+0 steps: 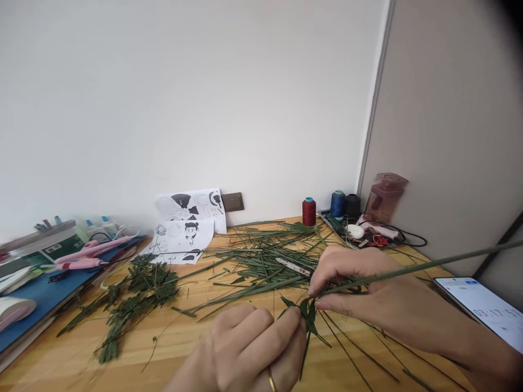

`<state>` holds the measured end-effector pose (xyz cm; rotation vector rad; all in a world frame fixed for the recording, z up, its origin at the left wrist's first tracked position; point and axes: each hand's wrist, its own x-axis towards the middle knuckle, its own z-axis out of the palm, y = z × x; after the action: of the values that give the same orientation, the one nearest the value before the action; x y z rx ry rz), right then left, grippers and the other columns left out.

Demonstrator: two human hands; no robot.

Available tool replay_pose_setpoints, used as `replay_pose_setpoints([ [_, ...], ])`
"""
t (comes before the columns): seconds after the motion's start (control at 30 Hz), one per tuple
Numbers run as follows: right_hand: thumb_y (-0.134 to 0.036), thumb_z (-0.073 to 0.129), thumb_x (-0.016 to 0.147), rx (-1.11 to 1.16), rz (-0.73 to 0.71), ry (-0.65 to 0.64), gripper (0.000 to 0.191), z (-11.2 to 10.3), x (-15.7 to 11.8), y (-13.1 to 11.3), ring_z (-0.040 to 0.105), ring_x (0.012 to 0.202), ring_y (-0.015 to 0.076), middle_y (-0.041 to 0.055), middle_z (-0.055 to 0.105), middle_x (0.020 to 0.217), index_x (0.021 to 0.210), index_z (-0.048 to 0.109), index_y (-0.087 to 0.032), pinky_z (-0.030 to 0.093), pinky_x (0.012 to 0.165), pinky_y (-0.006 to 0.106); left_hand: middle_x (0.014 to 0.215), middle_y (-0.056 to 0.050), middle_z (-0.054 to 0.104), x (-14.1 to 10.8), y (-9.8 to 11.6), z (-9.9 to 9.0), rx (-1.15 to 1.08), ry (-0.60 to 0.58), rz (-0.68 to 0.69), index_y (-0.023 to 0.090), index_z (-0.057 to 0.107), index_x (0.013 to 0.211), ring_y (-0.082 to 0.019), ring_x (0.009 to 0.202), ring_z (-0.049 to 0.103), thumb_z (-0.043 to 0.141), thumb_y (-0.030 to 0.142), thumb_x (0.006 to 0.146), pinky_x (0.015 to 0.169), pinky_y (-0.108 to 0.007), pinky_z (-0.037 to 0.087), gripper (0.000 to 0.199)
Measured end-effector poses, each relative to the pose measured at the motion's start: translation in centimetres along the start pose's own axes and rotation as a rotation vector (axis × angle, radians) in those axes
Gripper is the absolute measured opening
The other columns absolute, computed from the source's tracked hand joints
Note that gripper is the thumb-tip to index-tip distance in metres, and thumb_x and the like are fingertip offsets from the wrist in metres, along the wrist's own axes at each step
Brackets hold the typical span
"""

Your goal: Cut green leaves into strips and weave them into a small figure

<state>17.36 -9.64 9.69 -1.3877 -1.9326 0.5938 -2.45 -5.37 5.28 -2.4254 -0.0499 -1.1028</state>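
My left hand (261, 345) has its fingers closed on a small folded green leaf piece (309, 316) with pointed loops and thin ends hanging down. Against the upper right side of that piece, the thumb and forefinger of my right hand (347, 288) pinch a long green leaf strip (425, 267). This strip runs across the right hand and out past the right edge of view. Both hands meet at the leaf piece just above the wooden table (196, 348). Behind them lies a loose heap of green strips (261, 261), with a pale, pointed, patterned tool (292, 267) on it.
Finished-looking green leaf bundles (143, 288) lie at left, near printed drawings (188, 234). Pink glue guns (87, 253) rest on a blue folder (36, 310). Red thread (309, 212) and blue thread (337, 204) stand behind. A phone (482, 310) showing a timer lies right.
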Motion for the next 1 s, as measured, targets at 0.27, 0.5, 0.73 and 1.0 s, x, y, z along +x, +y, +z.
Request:
replay_pose_setpoints([
  [0.27, -0.027, 0.057, 0.076, -0.042, -0.096, -0.021, 0.011, 1.3, 0.7, 1.0, 0.055, 0.07, 0.013, -0.0024, 0.061, 0.069, 0.069, 0.065, -0.022, 0.042, 0.063, 0.025, 0.097, -0.005, 0.065, -2.3, 0.7, 0.7, 0.135, -0.068, 0.037, 0.016, 0.062, 0.094, -0.009, 0.059, 0.054, 0.055, 0.014, 0.075, 0.045, -0.019, 0.044, 0.021],
  [0.5, -0.02, 0.055, 0.078, -0.111, -0.263, 0.161, 0.013, 1.9, 0.0, 0.5, 0.05, 0.079, 0.0141, 0.0009, 0.056, 0.08, 0.071, 0.065, -0.022, 0.041, 0.068, 0.027, 0.093, -0.008, 0.065, -3.4, 1.0, 1.8, 0.125, -0.035, -0.019, 0.016, 0.059, 0.1, -0.009, 0.06, 0.055, 0.047, 0.025, 0.082, 0.049, -0.02, 0.045, 0.025],
  [0.73, -0.017, 0.054, 0.078, -0.099, -0.335, 0.149, 0.011, 2.2, -0.5, 0.5, 0.048, 0.079, 0.0142, 0.0013, 0.049, 0.08, 0.078, 0.063, -0.023, 0.042, 0.067, 0.026, 0.103, -0.01, 0.062, -3.1, 0.4, 0.9, 0.153, -0.132, -0.054, 0.013, 0.053, 0.111, -0.01, 0.064, 0.053, 0.04, 0.015, 0.083, 0.053, -0.021, 0.044, 0.031],
  [1.0, -0.021, 0.047, 0.082, -0.061, -0.253, 0.072, 0.013, 2.4, -0.4, 1.0, 0.039, 0.105, 0.018, 0.0021, 0.037, 0.111, 0.077, 0.058, -0.024, 0.033, 0.091, 0.033, 0.102, -0.012, 0.061, -3.1, 0.5, 0.7, 0.11, -0.066, -0.192, 0.011, 0.047, 0.118, -0.015, 0.077, 0.055, 0.034, 0.013, 0.083, 0.066, -0.026, 0.045, 0.037],
])
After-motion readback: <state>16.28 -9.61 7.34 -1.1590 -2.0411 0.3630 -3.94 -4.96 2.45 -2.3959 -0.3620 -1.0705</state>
